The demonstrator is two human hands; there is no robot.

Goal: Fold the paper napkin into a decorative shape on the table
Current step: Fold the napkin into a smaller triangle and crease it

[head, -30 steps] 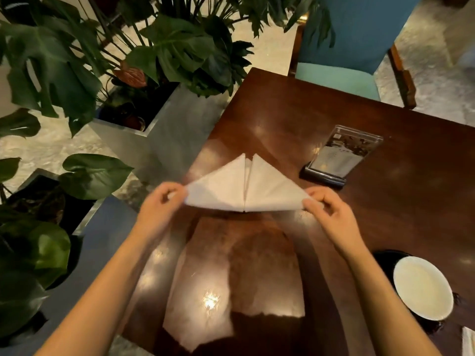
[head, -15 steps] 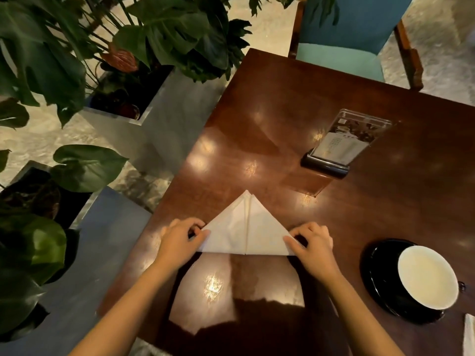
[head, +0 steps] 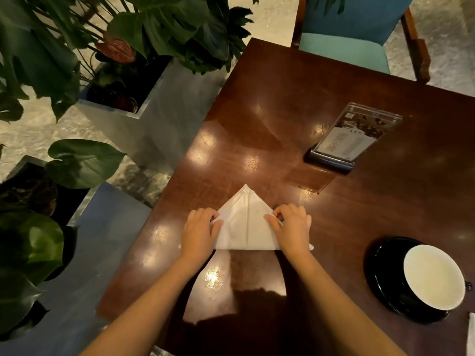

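1. Head view: the napkin point(head: 246, 224) is already a flat triangle with a centre seam, apex pointing away; the decorative shape is, I judge, only partly made (more folds must follow).
2. It lies on the table point(head: 282, 98) near the person's edge, white and crisp.
3. Left hand point(head: 199, 232) and right hand point(head: 291, 227) each pinch a side corner with curled fingers.

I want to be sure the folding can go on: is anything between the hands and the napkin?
Nothing visible does. The left hand and right hand pinch the napkin at its side edges; the cup and the card stand sit apart, farther right.
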